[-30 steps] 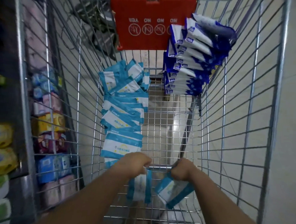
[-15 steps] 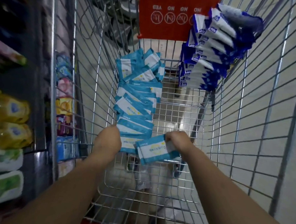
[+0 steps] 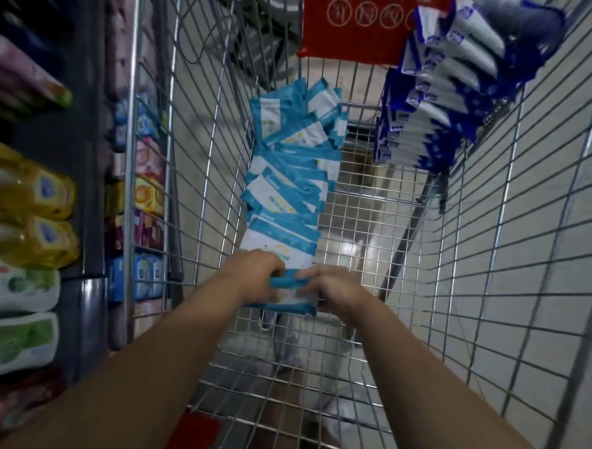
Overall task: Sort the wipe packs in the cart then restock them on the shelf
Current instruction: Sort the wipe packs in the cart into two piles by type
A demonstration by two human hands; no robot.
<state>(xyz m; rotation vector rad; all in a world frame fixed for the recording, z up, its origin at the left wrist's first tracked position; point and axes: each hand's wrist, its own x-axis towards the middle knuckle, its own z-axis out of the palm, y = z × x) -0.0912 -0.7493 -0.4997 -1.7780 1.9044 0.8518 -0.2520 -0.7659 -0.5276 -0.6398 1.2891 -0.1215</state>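
A row of several light-blue-and-white wipe packs [image 3: 288, 186] runs along the left side of the wire cart's floor [image 3: 366, 228]. At its near end lies one light-blue pack [image 3: 290, 282], held from both sides: my left hand [image 3: 250, 278] grips its left end and my right hand [image 3: 336, 288] grips its right end, fingers curled over the top edge. A stack of several dark-blue-and-white wipe packs [image 3: 442, 98] leans in the cart's far right corner.
A red warning flap [image 3: 356, 21] hangs on the cart's far end. Store shelves [image 3: 89, 282] on the left hold yellow, green and pink packs [image 3: 24, 206]. The cart's wire walls [image 3: 527, 236] rise on both sides; grey tiled floor lies to the right.
Both hands came forward from the cart's near end, each with a light-blue pack. They now meet at the near end of the light-blue row, together on one pack.
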